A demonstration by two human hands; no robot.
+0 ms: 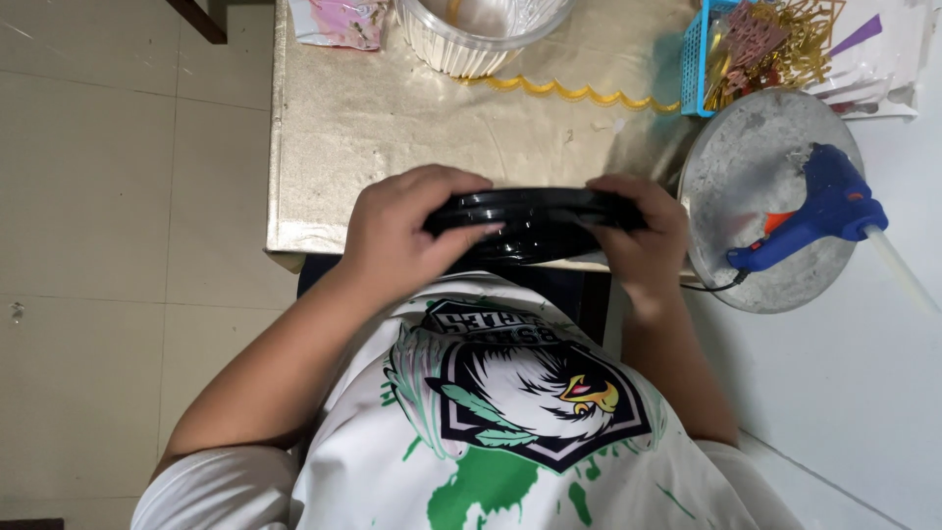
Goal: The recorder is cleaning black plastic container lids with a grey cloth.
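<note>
A stack of black round plastic lids (pixel 535 221) is gripped edgewise by left hand (pixel 407 231) and right hand (pixel 643 236), fingers (pixel 471 234) closed round it, the glue gun (pixel 819 211) lying untouched just right of them.

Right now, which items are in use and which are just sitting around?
In use:
- black glossy round tray, edge-on, held by left hand and right hand

Lying about:
- blue glue gun on grey round board
- clear ribbed tub
- blue basket of gold pieces
- yellow scalloped trim
</note>
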